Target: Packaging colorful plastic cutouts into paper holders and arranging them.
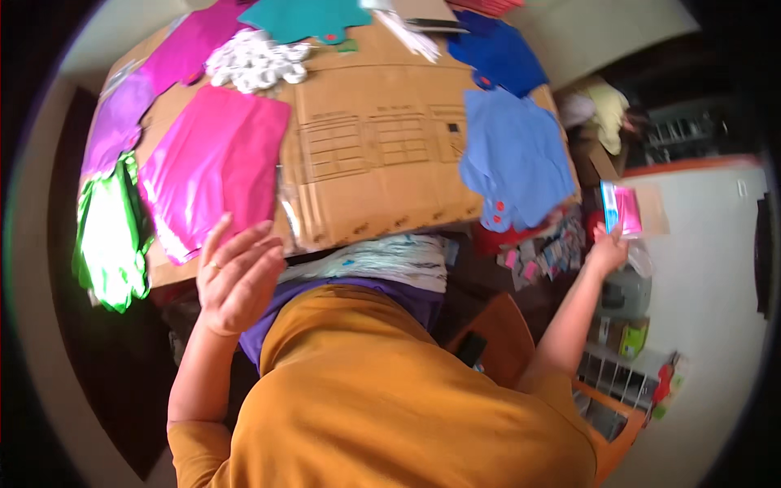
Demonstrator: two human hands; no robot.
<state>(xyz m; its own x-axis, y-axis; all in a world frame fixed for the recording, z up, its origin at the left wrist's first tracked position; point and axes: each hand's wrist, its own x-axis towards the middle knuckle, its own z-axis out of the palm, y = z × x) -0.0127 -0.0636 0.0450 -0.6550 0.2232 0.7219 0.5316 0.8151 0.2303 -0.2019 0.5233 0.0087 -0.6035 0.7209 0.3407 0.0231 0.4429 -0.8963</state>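
- The counter (370, 191), topped with brown cardboard, spreads out in front of the person, its far side cut off at the top of the view.
- On its left side I see a flat pink cloth (224, 154). Its near edge runs down behind the left fingers, so that bit is hidden.
- Opposite, at the right edge, lie light blue cloth pieces (521, 154), layered, with small red round spots; how many there are, I can't tell.
- A shiny green bundle (114, 236) hangs over the left edge, so washed out by glare that its folds are hard to read.
- Beyond the light blue sits a dark blue piece (503, 55).
- The left hand (238, 285) is raised with its fingers loosely spread, grasping nothing I can see. They overlap the pink cloth's near edge; whether they touch it, I can't tell.
- Past the pink cloth is a heap of white rings (256, 61), too blurred to count.
- The right hand (608, 250) reaches well off to the right, beyond the counter, fingers mostly closed on a packet.
- That packet (626, 207), pink with a blue strip, rises beyond the fingertips, its lower edge at them; the exact grip is blurred.
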